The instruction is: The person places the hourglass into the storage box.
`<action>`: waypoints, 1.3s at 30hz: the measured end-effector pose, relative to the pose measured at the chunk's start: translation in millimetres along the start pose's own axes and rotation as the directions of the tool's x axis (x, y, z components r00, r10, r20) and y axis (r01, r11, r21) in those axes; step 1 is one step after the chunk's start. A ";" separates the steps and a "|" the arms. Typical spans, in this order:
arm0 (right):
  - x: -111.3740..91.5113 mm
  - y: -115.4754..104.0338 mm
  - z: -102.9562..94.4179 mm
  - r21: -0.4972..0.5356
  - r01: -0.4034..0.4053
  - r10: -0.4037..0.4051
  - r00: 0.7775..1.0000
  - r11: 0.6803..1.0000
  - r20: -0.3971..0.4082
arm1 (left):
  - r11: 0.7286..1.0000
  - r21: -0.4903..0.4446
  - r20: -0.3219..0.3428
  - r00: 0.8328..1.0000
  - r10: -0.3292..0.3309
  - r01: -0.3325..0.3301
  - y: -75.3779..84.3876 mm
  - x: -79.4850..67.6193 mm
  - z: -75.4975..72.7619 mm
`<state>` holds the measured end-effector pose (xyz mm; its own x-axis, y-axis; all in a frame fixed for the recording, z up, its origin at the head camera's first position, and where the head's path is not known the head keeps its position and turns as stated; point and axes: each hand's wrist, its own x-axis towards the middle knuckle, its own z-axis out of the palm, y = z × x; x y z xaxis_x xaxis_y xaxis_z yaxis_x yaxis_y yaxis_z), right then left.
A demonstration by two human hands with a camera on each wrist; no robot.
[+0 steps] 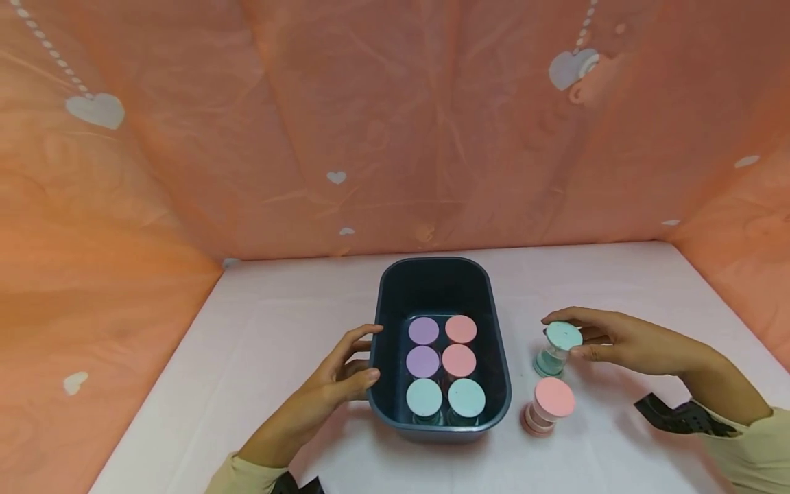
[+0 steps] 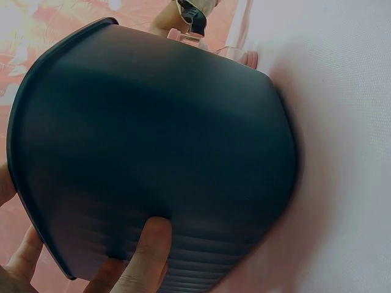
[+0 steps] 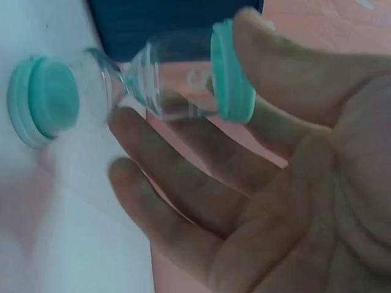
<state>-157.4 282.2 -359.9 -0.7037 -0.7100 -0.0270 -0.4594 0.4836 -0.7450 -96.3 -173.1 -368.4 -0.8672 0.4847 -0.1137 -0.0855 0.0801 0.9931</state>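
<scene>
A dark blue bin stands mid-table, with small capped hourglasses inside: two purple-topped, two pink-topped and two mint-topped. At its left side my left hand rests thumb and fingertips on the rim and outer wall; in the left wrist view its fingers press the ribbed side. Right of the bin, my right hand pinches a clear hourglass with a mint cap between thumb and index finger. The right wrist view shows its lower cap against the table, while the other fingers spread beside the glass.
Just in front of the mint hourglass, a pink-capped hourglass stands on the white table. Orange sheeting with pale hearts walls the back and both sides.
</scene>
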 end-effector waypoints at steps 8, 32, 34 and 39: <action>3.0 2.0 7.0 0.112 -0.045 0.042 0.999 0.993 0.034 | 1.000 -0.016 0.005 1.000 -0.025 0.025 -1.3 -0.2 1.7; 12.6 4.0 6.5 -0.027 0.042 -0.043 0.997 0.999 -0.057 | 1.000 0.006 0.010 1.000 -0.022 0.022 0.8 1.6 -0.3; 12.0 -1.4 2.9 -0.055 0.037 -0.042 0.995 0.998 -0.089 | 1.000 0.009 0.012 1.000 -0.021 0.021 0.7 2.3 0.0; 10.6 -17.6 -7.8 -0.061 0.040 -0.050 0.984 0.997 -0.172 | 1.000 0.012 0.006 1.000 -0.018 0.018 -0.6 2.1 -0.6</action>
<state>-161.0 270.1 -341.8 -0.7627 -0.6346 0.1250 -0.5194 0.4857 -0.7031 -98.4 -172.6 -369.2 -0.8626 0.4885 -0.1319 -0.0952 0.0995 0.9905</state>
